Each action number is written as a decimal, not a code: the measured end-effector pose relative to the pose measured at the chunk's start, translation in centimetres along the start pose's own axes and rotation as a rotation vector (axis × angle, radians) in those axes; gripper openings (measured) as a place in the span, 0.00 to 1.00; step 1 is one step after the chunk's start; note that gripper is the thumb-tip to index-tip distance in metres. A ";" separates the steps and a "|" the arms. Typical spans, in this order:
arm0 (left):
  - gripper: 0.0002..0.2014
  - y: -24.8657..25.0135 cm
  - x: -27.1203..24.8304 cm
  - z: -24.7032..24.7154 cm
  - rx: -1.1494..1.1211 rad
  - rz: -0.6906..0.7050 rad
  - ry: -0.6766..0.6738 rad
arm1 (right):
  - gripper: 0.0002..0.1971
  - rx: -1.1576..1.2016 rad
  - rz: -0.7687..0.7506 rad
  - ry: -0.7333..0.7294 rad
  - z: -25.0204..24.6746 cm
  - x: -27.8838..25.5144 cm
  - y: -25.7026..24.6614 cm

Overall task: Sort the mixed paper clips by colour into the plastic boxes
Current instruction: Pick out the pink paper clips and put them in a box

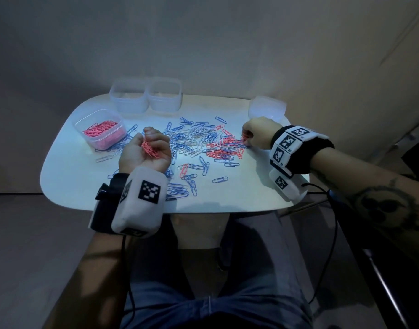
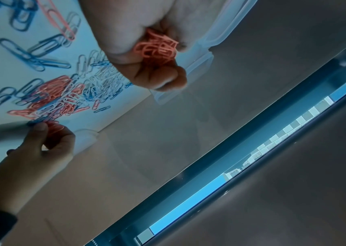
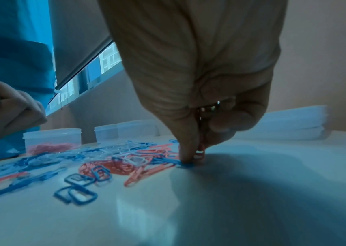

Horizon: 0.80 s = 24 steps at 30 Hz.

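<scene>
A mixed heap of pink, blue and white paper clips (image 1: pixel 199 141) (image 3: pixel 125 163) covers the middle of the white table (image 1: pixel 239 193). My left hand (image 1: pixel 145 150) (image 2: pixel 146 50) lies palm up, fingers curled round a bunch of pink clips (image 1: pixel 149 149) (image 2: pixel 157 48). My right hand (image 1: pixel 256 135) (image 3: pixel 197 156) is at the heap's right edge, fingertips down on the table, pinching pink clips (image 3: pixel 201 149). A clear plastic box (image 1: pixel 100 131) (image 3: pixel 51 141) with pink clips in it stands at the left. Two clear boxes (image 1: pixel 146 96) (image 3: pixel 125 129) stand at the back.
A stack of clear lids (image 1: pixel 266 108) (image 3: pixel 294 123) lies at the back right corner. The near edge of the table (image 1: pixel 180 210) is bare past some blue clips (image 1: pixel 180 188). A wall stands close behind the table. My knees are under it.
</scene>
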<state>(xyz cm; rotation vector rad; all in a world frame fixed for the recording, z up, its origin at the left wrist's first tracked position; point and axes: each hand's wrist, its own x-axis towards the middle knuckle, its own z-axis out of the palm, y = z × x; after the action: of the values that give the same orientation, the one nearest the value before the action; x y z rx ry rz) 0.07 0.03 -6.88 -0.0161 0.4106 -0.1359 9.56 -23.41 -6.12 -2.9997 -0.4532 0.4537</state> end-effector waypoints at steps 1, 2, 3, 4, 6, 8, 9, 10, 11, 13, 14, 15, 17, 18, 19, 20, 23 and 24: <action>0.27 0.0 0.0 0.0 -0.011 0.007 0.002 | 0.09 0.007 0.008 -0.008 -0.1 -0.1 -0.1; 0.28 -0.1 -0.1 0.1 -0.021 0.016 0.001 | 0.10 0.018 0.016 -0.019 -0.1 -0.2 -0.1; 0.27 -0.3 -0.2 0.2 -0.030 0.028 0.001 | 0.10 0.022 0.020 -0.034 -0.1 -0.2 -0.1; 0.26 -0.6 -0.4 0.2 -0.033 0.043 0.003 | 0.10 0.027 0.019 -0.046 -0.1 -0.3 -0.1; 0.27 -1.4 -0.6 0.2 -0.002 0.082 0.003 | 0.07 0.023 0.021 -0.069 -0.2 -0.5 0.2; 0.29 -2.3 -0.7 0.0 0.063 0.126 0.021 | 0.16 0.044 0.043 -0.090 -0.5 -0.9 0.5; 0.30 -2.7 -0.8 -0.2 0.094 0.132 0.029 | 0.18 0.084 0.057 -0.099 -0.7 -1.0 0.7; 0.30 -3.0 -0.8 -0.4 0.117 0.126 0.033 | 0.19 0.136 0.068 -0.105 -0.9 -1.2 0.9; 0.32 -3.3 -0.8 -0.5 0.134 0.113 0.034 | 0.18 0.191 0.085 -0.118 -1.0 -1.3 1.2; 0.33 -3.9 -0.7 -0.8 0.168 0.085 0.040 | 0.16 0.317 0.092 -0.145 -1.3 -1.5 1.7; 0.32 -4.2 -0.6 -0.9 0.188 0.076 0.046 | 0.13 0.388 0.083 -0.154 -1.4 -1.6 1.8; 0.32 -4.5 -0.6 -1.0 0.207 0.070 0.050 | 0.11 0.459 0.066 -0.157 -1.6 -1.7 1.9; 0.35 -5.0 -0.4 -1.0 0.227 0.058 0.050 | 0.10 0.578 0.024 -0.151 -1.9 -2.0 1.7; 0.36 -5.2 -0.3 -1.1 0.231 0.051 0.050 | 0.10 0.629 0.002 -0.149 -2.1 -2.2 1.5; 0.38 -5.4 -0.3 -1.1 0.239 0.046 0.052 | 0.10 0.681 -0.022 -0.152 -2.4 -2.6 1.0; 0.37 -5.6 -0.2 -1.1 0.255 0.045 0.056 | 0.09 0.740 -0.049 -0.160 -2.7 -2.9 0.5; 0.31 -6.5 -0.3 -0.7 0.325 0.053 0.076 | 0.08 0.947 -0.159 -0.192 -3.2 -4.4 -2.2; 0.29 -6.8 -0.2 -0.6 0.332 0.050 0.075 | 0.07 0.962 -0.201 -0.192 -3.2 -4.9 -3.5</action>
<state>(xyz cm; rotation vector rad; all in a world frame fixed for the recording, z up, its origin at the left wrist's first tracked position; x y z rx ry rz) -1.26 -6.69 -7.02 0.3269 0.4585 -0.1548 5.11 -21.63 -1.30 -1.9789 -0.3877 0.6916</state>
